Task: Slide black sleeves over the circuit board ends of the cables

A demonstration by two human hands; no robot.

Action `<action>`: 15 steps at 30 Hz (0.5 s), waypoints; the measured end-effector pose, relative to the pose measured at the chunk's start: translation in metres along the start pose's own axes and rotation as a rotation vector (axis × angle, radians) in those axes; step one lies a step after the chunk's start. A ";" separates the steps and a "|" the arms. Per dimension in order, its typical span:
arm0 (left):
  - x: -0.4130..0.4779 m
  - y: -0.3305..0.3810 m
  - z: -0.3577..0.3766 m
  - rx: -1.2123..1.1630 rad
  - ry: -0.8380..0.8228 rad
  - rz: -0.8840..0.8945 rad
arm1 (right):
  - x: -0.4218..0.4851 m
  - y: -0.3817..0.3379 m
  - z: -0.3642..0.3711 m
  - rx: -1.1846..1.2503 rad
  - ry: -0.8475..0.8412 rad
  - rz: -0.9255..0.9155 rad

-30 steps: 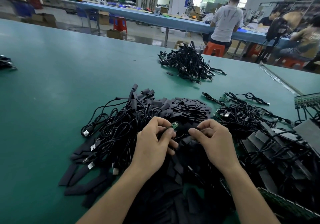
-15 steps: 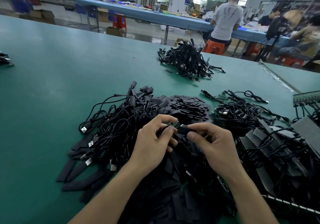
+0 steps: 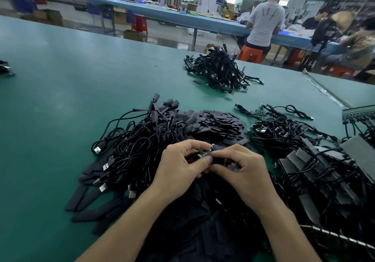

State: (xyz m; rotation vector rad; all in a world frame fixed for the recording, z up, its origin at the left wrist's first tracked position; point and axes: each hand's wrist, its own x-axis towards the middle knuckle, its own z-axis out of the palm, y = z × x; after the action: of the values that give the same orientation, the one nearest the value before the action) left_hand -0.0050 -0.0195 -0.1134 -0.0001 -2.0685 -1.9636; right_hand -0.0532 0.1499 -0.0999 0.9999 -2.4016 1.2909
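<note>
On the green counter (image 3: 71,99), left of centre, the heap of finished cables (image 3: 129,150) lies as it did a second ago, silver plugs facing lower left, with loose flat sleeves (image 3: 87,199) just beside it.

The change is in the middle of the frame. A second ago the left hand (image 3: 180,170) held one cable's circuit board (image 3: 203,152) up alone, green end bare, while the right hand (image 3: 245,174) was apart from it, picking among the sleeves. Half a second ago the right hand brought a black sleeve (image 3: 220,160) up to the board. Now the two hands touch, thumb tips together. The left hand pinches the board between thumb and forefinger, other fingers curled. The right hand pinches the sleeve between thumb and forefinger, its mouth against the board's right end.

Green still shows between the fingertips, so I judge the sleeve has only started onto the board and has not been drawn over it. How far it has gone is hidden by the fingers. The step in hand is the slide itself, and the likely trouble is the sleeve's flat mouth catching on a board corner.

Right of the hands, the stack of unused sleeves (image 3: 219,124) and the tangle of unsleeved cables (image 3: 284,134) look unchanged, so plenty of work remains.
</note>
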 end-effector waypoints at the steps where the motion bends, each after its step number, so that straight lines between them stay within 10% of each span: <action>1: 0.000 0.000 0.000 0.007 -0.007 -0.002 | 0.000 0.000 -0.001 -0.055 -0.016 -0.024; 15: 0.001 0.000 -0.001 -0.054 0.030 -0.021 | -0.002 -0.001 0.000 -0.292 -0.027 -0.101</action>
State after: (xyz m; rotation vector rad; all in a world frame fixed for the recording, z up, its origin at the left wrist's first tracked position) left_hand -0.0059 -0.0206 -0.1134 0.0395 -2.0048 -2.0188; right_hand -0.0510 0.1506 -0.1008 1.0402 -2.4330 0.8654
